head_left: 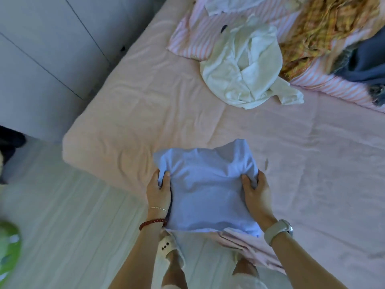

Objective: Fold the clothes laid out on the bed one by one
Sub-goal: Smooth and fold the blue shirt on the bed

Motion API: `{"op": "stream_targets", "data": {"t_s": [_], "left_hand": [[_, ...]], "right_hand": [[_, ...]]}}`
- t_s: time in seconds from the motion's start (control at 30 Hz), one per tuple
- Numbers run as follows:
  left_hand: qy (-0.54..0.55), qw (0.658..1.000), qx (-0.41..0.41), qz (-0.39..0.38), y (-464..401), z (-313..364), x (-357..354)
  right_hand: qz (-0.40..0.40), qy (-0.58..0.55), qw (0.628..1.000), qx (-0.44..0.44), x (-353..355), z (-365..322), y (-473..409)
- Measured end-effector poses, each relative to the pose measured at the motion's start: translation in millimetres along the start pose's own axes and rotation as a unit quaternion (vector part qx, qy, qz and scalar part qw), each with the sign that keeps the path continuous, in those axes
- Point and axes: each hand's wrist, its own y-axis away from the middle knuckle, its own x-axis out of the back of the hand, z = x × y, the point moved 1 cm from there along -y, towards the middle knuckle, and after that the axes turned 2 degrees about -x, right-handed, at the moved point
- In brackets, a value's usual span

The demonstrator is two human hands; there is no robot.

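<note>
The light blue shirt [208, 184], low in the frame, is pinched by both hands [159, 188] [255, 190]; if dropped, folds could fall open.

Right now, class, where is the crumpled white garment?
In the head view, the white garment lies upper right on the pink bed, overlapping the pink striped cloth, beside the yellow plaid cloth.

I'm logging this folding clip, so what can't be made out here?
Head view only:
- Pale blue garment: type unclear, bunched between left hand and right hand.
- Dark garment: cut off by the right edge.
- Yellow plaid cloth: blurred.
</note>
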Motion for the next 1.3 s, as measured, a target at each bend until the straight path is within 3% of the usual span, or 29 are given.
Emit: {"op": "stream_targets", "data": {"t_s": [0.23,0.5,0.83,1.03,1.3], "left_hand": [[-0.003,0.999,-0.005,0.049,-33.6,-34.6,172.0],[0.041,0.996,0.047,0.069,-86.1,-58.7,237.0],[0.022,1.000,0.020,-0.005,-262.5,-10.3,218.6],[-0.036,0.994,-0.060,-0.082,-394.5,27.7,163.7],[-0.055,0.966,-0.157,-0.199,-505.7,49.5,87.7]], "right_hand": [[-0.060,-0.010,0.998,0.004,-135.4,-63.3,88.1],[-0.089,0.018,0.996,0.009,-223.6,-97.5,85.9],[-0.037,-0.007,0.999,-0.026,-301.3,-158.7,-26.7],[0.069,-0.055,0.994,-0.059,-341.5,-184.7,-109.3],[0.220,-0.073,0.970,-0.070,-377.8,-172.1,-182.8]]}}
